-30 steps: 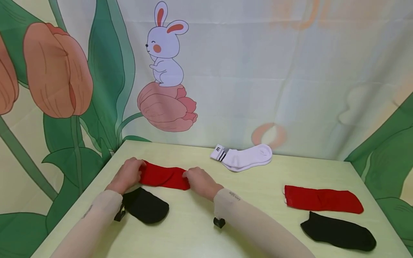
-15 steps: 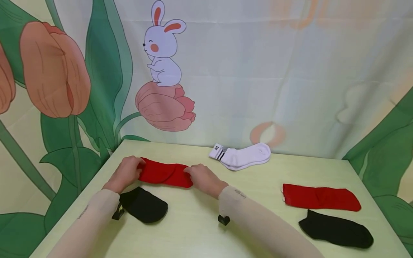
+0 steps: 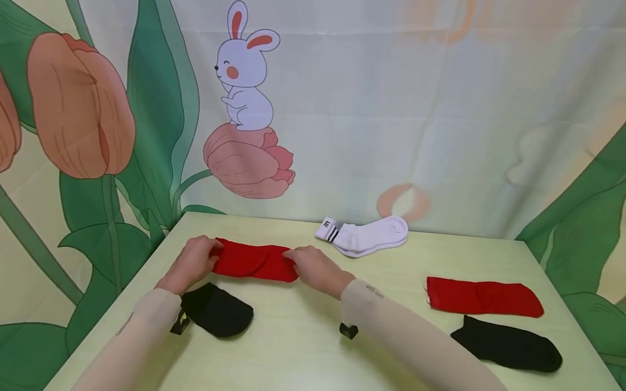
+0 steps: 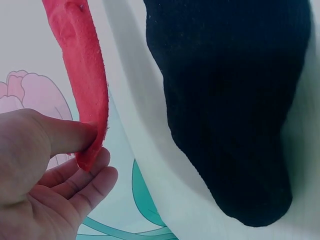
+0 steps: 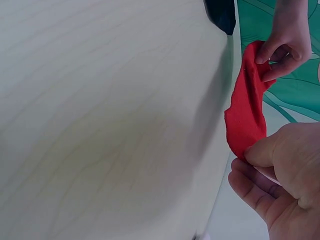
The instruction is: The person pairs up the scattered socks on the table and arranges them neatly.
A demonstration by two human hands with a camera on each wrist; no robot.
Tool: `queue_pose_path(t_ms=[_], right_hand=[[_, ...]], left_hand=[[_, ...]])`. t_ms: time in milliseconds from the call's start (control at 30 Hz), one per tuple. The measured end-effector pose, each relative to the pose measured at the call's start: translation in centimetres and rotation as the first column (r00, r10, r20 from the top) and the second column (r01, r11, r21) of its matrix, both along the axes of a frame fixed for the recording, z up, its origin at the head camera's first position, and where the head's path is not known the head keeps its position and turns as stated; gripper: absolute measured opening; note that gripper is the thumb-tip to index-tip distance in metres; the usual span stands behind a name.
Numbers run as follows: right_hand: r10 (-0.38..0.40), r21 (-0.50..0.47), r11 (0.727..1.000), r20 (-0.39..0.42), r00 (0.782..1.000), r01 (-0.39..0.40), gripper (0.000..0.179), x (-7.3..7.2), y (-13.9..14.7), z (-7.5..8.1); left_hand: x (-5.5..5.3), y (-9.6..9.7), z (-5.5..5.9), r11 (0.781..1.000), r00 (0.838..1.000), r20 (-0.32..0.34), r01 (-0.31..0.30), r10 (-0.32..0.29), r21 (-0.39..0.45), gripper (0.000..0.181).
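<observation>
A red sock (image 3: pixel 254 262) is stretched between my two hands at the back left of the table. My left hand (image 3: pixel 192 262) pinches its left end between thumb and fingers, as the left wrist view confirms on the red sock (image 4: pixel 82 70). My right hand (image 3: pixel 317 267) pinches the other end; in the right wrist view the red sock (image 5: pixel 246 107) hangs slightly above the tabletop. Just in front of the left hand lies a black sock (image 3: pixel 220 310), partly covered by the left wrist.
A folded pair of white socks (image 3: pixel 371 236) with black stripes lies at the table's back edge. On the right are another red sock (image 3: pixel 484 297) and, in front of it, another black sock (image 3: pixel 508 343). A printed curtain (image 3: pixel 342 108) hangs behind the table (image 3: pixel 274 358).
My right hand has shifted a little to the right with its end of the red sock, drawing the sock straighter. The left hand keeps its grip. The head view has shifted slightly.
</observation>
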State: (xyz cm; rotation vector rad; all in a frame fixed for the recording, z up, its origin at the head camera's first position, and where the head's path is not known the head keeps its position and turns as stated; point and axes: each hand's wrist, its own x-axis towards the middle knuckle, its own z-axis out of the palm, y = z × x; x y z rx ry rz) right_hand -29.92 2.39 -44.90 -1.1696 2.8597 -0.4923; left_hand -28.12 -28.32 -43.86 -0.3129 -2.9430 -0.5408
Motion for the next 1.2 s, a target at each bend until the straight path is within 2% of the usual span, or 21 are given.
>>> queue_pose_path(t_ms=[500, 1033, 1200], right_hand=[[-0.001, -0.022, 1.0, 0.026, 1.0, 0.002, 0.044, 0.8, 2.4, 1.5], [0.017, -0.071, 0.997, -0.027, 0.999, -0.019, 0.036, 2.0, 6.5, 1.5], [0.005, -0.059, 0.998, -0.062, 0.998, -0.009, 0.036, 2.4, 7.8, 1.3]], left_hand=[[0.8, 1.7, 1.1, 1.0, 0.999, -0.021, 0.024, -0.024, 0.016, 0.035], [1.6, 4.8, 1.2, 0.995, 0.992, -0.084, 0.097, -0.095, 0.016, 0.033], [2.0, 5.8, 1.3, 0.994, 0.992, -0.071, 0.109, -0.107, 0.027, 0.035]])
